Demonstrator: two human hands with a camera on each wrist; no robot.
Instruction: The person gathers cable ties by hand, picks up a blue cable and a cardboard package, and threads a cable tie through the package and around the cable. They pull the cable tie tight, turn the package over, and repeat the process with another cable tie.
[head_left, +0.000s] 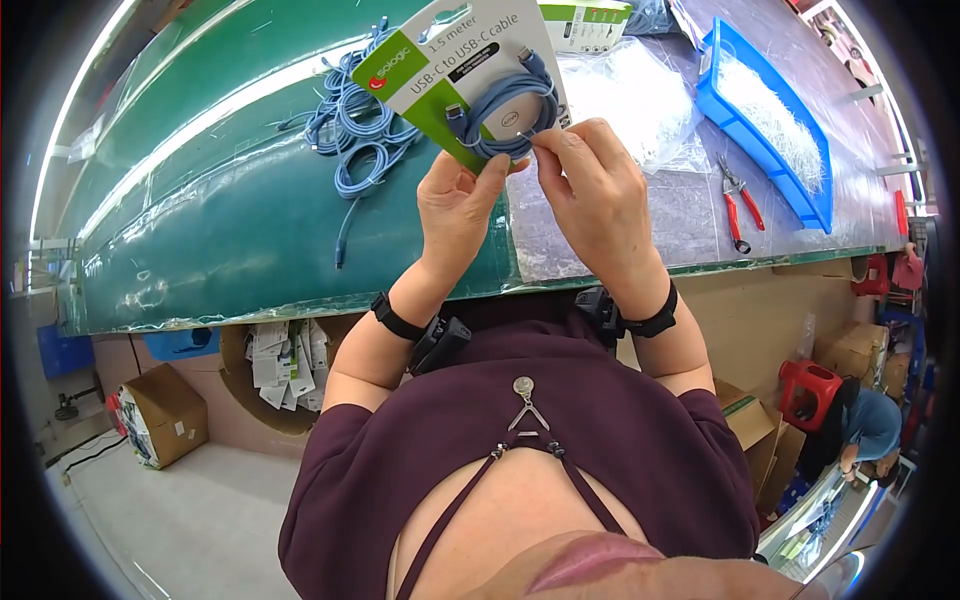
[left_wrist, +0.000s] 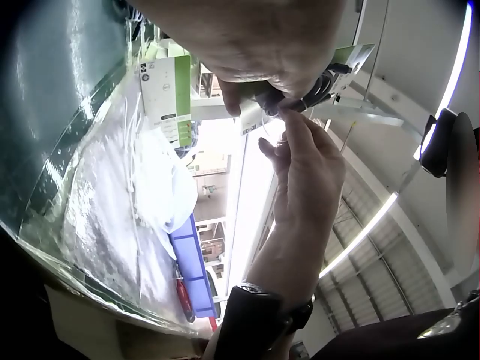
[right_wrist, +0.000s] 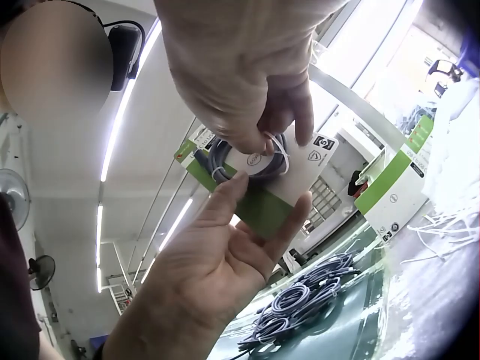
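My left hand [head_left: 455, 210] holds a white and green retail card [head_left: 425, 75] upright over the table, thumb on its front and other fingers behind. The card is printed for a USB-C to USB-C cable. A blue USB-C cable [head_left: 549, 92] lies coiled against its front, plug ends at the upper right and left. At the coil's lower edge, my right hand [head_left: 600, 185] pinches a thin white tie [right_wrist: 283, 155] between thumb and forefinger. In the right wrist view the tie loops around the coil's strands; the card's back is hidden.
Several coiled blue cables [head_left: 365, 125] lie in a heap on the green tabletop [head_left: 220, 220] to the left. At right are a clear bag of white strips [head_left: 635, 100], a blue tray [head_left: 722, 110] of white ties and red-handled cutters [head_left: 738, 200]. More green-white packaging [head_left: 590, 28] stands behind.
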